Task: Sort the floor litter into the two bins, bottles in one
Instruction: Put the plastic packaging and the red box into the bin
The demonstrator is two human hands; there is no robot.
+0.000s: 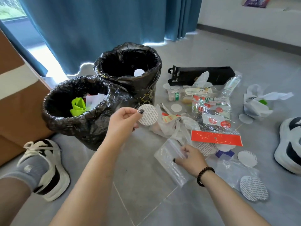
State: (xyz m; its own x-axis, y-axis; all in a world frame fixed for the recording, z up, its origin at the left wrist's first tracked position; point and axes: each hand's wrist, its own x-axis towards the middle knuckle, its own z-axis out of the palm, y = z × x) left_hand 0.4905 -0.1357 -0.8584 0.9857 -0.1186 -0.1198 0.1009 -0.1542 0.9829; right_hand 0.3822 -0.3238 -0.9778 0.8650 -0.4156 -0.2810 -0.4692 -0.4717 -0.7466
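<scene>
Left hand (123,119) pinches a disc (149,116) beside the near bin (65,118) holding green scrap (78,106); right hand (189,156) grips a zip bag (169,162) on bare floor (138,185)

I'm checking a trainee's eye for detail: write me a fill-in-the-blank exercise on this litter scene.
1. The left hand pinches a round white ____.
2. The right hand rests on a clear zip ____ on the floor.
3. A bright ____ crumpled item lies inside the near bin.
4. A beaded bracelet sits on the ____ wrist.

Missing words: disc; bag; green; right
</scene>
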